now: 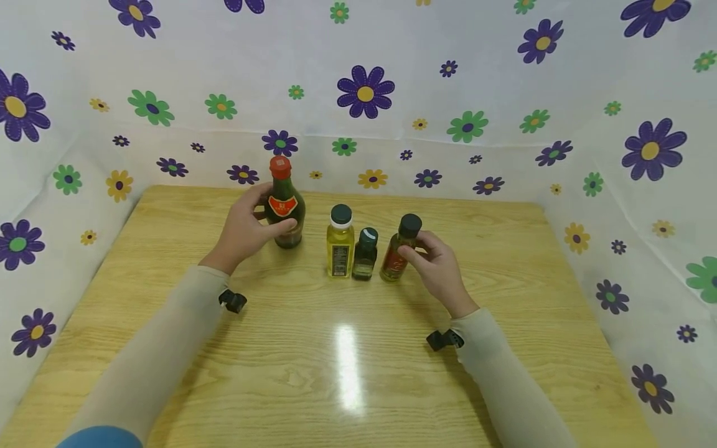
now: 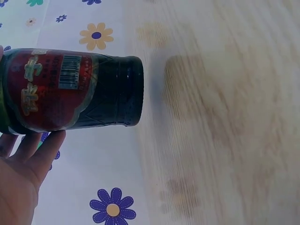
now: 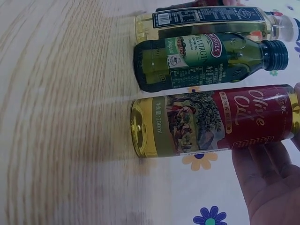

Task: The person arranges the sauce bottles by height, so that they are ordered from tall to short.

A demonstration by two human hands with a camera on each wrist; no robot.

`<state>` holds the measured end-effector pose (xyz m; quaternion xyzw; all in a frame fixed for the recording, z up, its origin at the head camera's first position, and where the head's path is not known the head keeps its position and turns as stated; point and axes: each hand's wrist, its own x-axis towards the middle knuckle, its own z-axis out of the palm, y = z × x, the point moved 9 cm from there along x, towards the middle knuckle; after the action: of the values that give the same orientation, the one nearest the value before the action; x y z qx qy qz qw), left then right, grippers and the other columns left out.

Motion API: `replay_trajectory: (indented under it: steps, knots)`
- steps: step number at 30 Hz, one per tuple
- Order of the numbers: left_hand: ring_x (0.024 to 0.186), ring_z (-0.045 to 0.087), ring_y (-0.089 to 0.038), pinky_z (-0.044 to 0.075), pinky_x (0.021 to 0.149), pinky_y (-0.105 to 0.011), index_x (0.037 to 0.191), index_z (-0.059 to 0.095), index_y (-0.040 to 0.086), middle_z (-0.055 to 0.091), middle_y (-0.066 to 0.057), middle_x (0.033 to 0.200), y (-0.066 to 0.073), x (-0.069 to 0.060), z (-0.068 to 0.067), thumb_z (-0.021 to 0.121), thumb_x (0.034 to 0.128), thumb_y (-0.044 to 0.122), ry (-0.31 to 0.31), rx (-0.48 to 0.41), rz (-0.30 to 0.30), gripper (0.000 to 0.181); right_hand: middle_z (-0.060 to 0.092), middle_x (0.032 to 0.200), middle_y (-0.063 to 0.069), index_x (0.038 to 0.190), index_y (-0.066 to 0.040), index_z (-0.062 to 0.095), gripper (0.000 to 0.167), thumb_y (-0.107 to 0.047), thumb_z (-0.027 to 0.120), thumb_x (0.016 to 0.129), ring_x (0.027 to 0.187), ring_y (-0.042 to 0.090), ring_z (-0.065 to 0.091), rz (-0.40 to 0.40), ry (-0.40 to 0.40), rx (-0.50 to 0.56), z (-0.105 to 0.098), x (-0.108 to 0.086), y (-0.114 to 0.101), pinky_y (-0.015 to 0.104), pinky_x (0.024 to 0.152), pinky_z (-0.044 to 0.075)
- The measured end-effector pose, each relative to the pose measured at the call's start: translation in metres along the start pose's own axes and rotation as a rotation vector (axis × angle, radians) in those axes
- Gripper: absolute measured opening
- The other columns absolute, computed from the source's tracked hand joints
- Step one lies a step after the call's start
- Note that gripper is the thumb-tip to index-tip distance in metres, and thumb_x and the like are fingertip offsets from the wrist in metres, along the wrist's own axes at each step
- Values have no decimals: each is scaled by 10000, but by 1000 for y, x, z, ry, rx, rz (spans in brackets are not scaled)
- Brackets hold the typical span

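On the left side of the head view, my left hand (image 1: 239, 229) grips a dark glass bottle (image 1: 284, 208) with a red cap and a red label. Its base shows in the left wrist view, close to the table surface; whether it touches is unclear. My right hand (image 1: 438, 269) holds an olive oil bottle (image 3: 211, 123) with a dark cap and red label by its upper part. Just left of it stand a small green olive oil bottle (image 1: 365, 256) and a yellow oil bottle (image 1: 340, 246) with a dark green cap, side by side, untouched by either hand.
The wooden table (image 1: 280, 373) has a bright light reflection near its middle. A white cloth (image 1: 392, 43) printed with flowers hangs behind the table and along both sides. A small black camera (image 1: 232, 301) is strapped to the left wrist, another black camera (image 1: 444, 340) to the right.
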<state>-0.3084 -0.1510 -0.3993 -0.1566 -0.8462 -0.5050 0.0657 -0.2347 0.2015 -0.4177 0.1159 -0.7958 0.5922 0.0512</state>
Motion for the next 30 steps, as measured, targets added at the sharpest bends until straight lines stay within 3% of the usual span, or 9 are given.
replay_trajectory:
  steps: [15, 30]
  knots:
    - [1288, 538, -293, 477, 1075, -551, 1504, 491, 122, 567, -86, 1434, -15, 15, 3, 863, 851, 394, 2, -39, -71, 799, 647, 1275, 145, 1304, -14, 665, 307, -102, 673, 1010, 1236, 213, 607, 0, 4, -2, 0, 0, 2, 248, 1005, 525]
    - [1300, 533, -297, 457, 1096, -563, 1493, 489, 143, 573, -87, 1426, -17, 16, 6, 855, 864, 376, -5, -85, -107, 765, 632, 1275, 160, 1323, -12, 656, 320, -94, 667, 1013, 1242, 237, 596, -2, 1, 16, 2, -1, -1, 233, 990, 528]
